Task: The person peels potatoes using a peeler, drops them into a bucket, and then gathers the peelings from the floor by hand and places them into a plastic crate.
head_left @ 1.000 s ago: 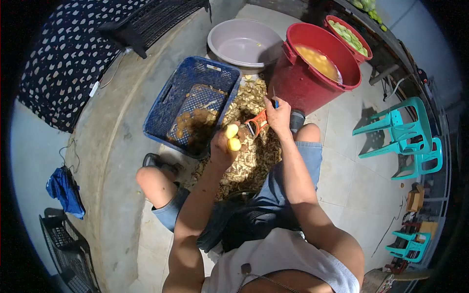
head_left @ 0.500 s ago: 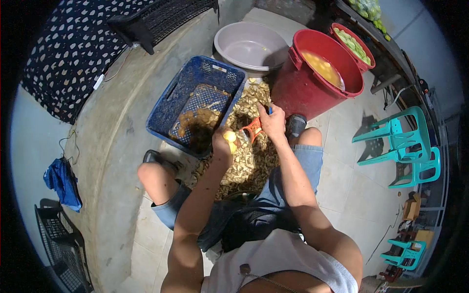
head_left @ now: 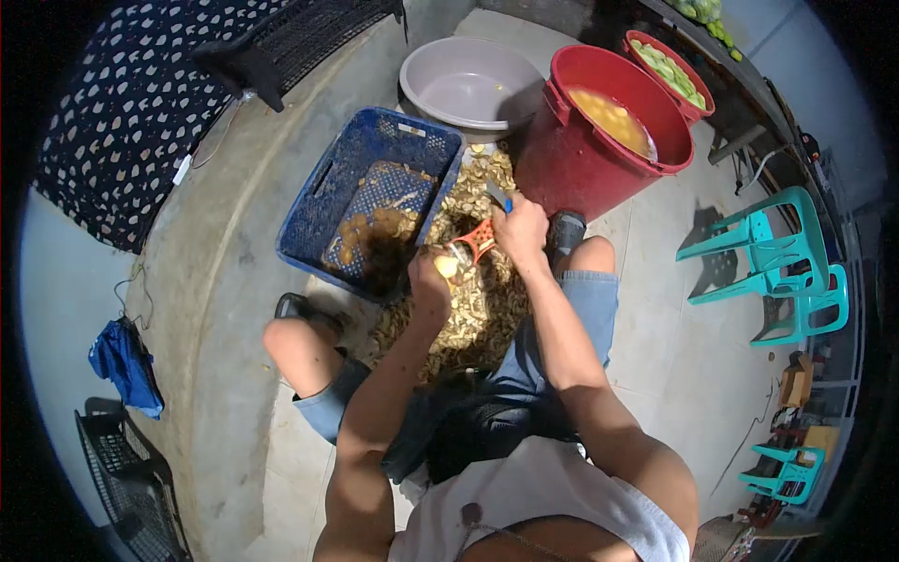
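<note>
My left hand (head_left: 431, 286) is closed around a partly peeled potato (head_left: 446, 267), its pale yellow flesh showing. In my right hand (head_left: 523, 229) is an orange peeler (head_left: 479, 241), whose head meets or nearly meets the potato. A small blade with a blue part (head_left: 507, 202) also sticks out of the top of that hand; its grip is hidden by the fingers. Below both hands spreads a thick heap of peelings (head_left: 478, 314). To the left stands a blue plastic crate (head_left: 304, 211) with several unpeeled potatoes (head_left: 370, 229) inside, partly in shadow.
A large red bucket (head_left: 562, 164) holds yellow pieces in liquid. Behind the crate is a grey basin (head_left: 449, 80). A smaller red tub (head_left: 670, 75) contains green pieces. Teal plastic chairs (head_left: 777, 239) stand right. A concrete ledge (head_left: 225, 309) runs along the left.
The peeler has moved from beside the potato to its upper side. The blade above my right hand now shows more clearly. The whole view has shifted slightly.
</note>
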A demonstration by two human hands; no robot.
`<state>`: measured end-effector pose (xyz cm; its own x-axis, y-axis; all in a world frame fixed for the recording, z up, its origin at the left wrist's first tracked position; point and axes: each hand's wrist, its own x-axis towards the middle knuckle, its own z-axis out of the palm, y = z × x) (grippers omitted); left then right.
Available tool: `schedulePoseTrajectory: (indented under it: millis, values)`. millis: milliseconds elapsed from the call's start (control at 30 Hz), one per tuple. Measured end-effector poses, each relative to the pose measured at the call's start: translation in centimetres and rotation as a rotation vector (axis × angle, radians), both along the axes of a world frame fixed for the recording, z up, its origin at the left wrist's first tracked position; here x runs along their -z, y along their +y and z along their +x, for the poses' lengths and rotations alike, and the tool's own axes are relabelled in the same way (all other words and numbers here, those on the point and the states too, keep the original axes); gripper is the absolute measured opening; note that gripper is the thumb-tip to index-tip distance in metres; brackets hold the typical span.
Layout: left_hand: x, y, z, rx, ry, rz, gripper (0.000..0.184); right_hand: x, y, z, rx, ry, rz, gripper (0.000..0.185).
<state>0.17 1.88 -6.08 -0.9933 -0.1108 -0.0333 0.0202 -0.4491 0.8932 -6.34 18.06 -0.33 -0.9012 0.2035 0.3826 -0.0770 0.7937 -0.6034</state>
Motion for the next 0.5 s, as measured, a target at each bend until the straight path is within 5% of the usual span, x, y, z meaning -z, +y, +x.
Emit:
schedulePoseTrajectory:
  millis: [33,100,233,300,367,433,467,500]
  values:
    - [0.2,-0.3,-0.2,0.001,0.009,-0.003,0.027,-0.3,0.5,-0.7,0.066,-0.017,0.032,0.024]
    - [0.3,-0.8,0.3,0.227,-0.070,0.536,0.027,-0.9,1.9,-1.2,0.094,-0.120,-0.055,0.026]
    - [4.0,-0.9,-0.6,0.210,-0.292,0.553,0.026,-1.7,3.1,-1.1,0.098,-0.077,-0.237,0.031]
    - [6.0,-1.6,-0.5,0.256,-0.366,0.440,0.027,-2.1,4.0,-1.1,0.073,-0.039,-0.359,0.034]
    - [8.0,-1.7,0.5,0.300,-0.761,0.114,0.029,-3.1,5.1,-0.8,0.026,0.026,-0.535,0.037]
    - [14.3,-2.0,1.9,0.435,-0.857,0.004,0.031,-1.8,7.5,-1.4,0.017,0.079,-0.583,0.038]
    - [13.2,-1.1,1.8,0.440,-0.841,-0.009,0.031,-2.4,8.3,-0.9,0.021,0.101,-0.728,0.038]
    - [11.5,0.3,2.2,0.429,-0.826,-0.408,0.032,-2.8,9.1,-0.7,0.023,0.121,-0.874,0.040]
